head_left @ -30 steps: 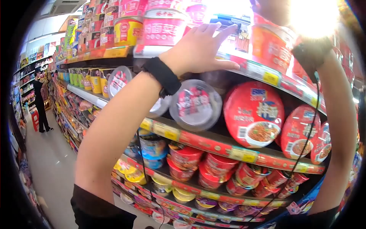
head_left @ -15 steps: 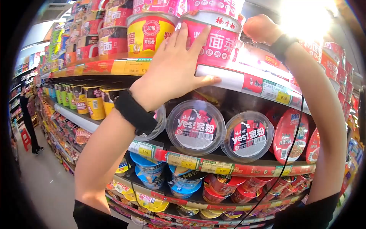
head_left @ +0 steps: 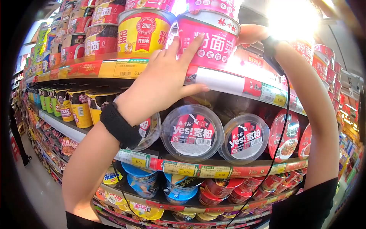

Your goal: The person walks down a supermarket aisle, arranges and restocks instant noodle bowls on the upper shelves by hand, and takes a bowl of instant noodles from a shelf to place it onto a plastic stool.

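A pink instant noodle cup [head_left: 207, 40] stands on the upper shelf, with another pink cup [head_left: 217, 5] stacked on it. My left hand [head_left: 164, 72] has its fingers spread, the fingertips against the lower left of the lower cup's front and the thumb over the shelf's edge strip. Up at the right side of that cup is my right hand [head_left: 252, 34]; its fingertips are partly hidden by the cup and washed out by glare, so its grip cannot be made out. Left of the lower cup is a yellow noodle cup [head_left: 145, 34].
Below, clear-lidded bowls [head_left: 192, 133] and red-lidded bowls [head_left: 284, 135] face outward on the middle shelf. Blue cups [head_left: 181, 189] sit lower down. A black cable [head_left: 281, 133] hangs from my right wrist across the shelves. The aisle floor [head_left: 40, 179] lies at left.
My right hand has come down and left, from a raised curled position to the cup's right side. My left hand has slid slightly down and left. The view has shifted a little.
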A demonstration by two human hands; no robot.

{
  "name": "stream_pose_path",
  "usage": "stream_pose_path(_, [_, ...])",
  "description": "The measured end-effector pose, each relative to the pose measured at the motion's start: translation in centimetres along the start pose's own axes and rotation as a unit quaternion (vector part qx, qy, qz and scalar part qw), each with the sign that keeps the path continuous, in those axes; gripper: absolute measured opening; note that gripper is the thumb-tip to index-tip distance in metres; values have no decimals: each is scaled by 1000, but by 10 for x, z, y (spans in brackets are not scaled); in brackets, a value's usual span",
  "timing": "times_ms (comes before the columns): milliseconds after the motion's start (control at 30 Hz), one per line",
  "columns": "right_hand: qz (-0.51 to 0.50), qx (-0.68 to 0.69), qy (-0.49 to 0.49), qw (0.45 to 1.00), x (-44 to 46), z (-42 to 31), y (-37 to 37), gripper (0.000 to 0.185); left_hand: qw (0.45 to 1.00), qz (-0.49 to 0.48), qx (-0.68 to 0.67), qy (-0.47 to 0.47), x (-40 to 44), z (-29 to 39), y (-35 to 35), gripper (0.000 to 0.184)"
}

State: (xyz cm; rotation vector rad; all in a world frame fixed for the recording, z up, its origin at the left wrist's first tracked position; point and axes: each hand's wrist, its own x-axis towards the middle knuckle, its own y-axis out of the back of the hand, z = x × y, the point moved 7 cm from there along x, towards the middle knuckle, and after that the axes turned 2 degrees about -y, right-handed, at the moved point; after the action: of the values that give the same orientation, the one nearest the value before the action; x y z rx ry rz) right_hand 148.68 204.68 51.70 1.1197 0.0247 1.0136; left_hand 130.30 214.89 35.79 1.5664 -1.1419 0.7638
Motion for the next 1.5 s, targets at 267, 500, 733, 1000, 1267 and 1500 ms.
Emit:
stream_pose_path(267, [59,53,37,996,9,1,-2,29,999,32,17,-11,-3,1,1,89])
stream_pose_path(500, [84,-52,39,994,-21,-15,5,29,999,31,34,-11,-2,0,-1,89])
stream_pose_path(733, [123,-155,110,974,-15,1,-10,27,1000,16,10,-17,-2,0,-2,89])
stream_pose_path(1000, [122,-158,105,974,-17,20,-11,25,999,22,22,-28,-1,5,0,82])
stream_pose_path(1267, [101,-213,83,968,-39,23,2,32,999,-24,36,-25,1,8,1,76])
stream_pose_path(1500, [139,-225,132,955,-50,28,15,20,999,-38,35,-13,2,8,1,75])
